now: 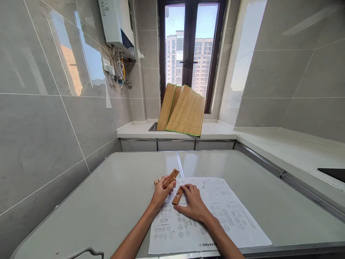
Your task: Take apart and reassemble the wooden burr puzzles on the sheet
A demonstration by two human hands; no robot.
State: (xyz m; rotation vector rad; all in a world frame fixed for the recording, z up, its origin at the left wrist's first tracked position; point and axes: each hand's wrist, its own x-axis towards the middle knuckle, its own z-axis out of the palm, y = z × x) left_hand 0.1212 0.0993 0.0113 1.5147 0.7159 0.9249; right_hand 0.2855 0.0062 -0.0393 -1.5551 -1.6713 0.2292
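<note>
My left hand [161,192] is closed around a few brown wooden puzzle pieces [174,174], joined together and raised over the sheet's upper left edge. One piece slants up past the fingertips and has a dark mark near its end. Just to the right, my right hand [192,202] pinches a single notched wooden piece [177,196] between thumb and fingers. Its notch faces up, and the two sets of wood are a short gap apart. Under both hands lies a large white instruction sheet [242,230] printed with small diagrams. The fingers partly cover the wood in the left hand.
The sheet rests on a pale table [88,201] with a seam down its middle. A bamboo mat [187,111] leans against the window on the white counter [285,140]. A water heater [115,27] hangs on the left wall. A dark curved handle [90,251] shows at the front edge.
</note>
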